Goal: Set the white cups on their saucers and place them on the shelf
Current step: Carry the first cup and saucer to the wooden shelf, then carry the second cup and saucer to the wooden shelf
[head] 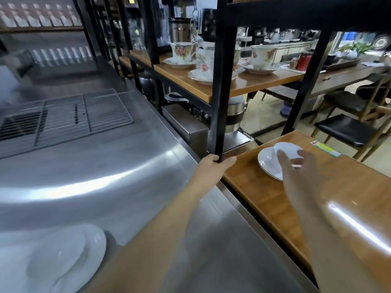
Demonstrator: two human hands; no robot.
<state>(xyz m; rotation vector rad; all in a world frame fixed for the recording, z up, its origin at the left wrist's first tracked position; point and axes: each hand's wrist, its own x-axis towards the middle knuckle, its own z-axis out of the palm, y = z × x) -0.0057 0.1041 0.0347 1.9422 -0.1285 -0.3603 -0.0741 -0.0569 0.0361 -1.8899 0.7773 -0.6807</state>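
Observation:
A white cup sits on a white saucer on the lower wooden shelf board at the right. My right hand hovers over them, blurred, fingers spread, touching or almost touching the cup's near side. My left hand is closed around the foot of a black shelf post. Another white cup on a saucer, blurred, rests on the steel counter at the bottom left.
The upper wooden shelf holds three floral cups on saucers. A drip grate is set into the counter. Steel appliances stand under the shelf. Chairs and a table lie beyond at the right.

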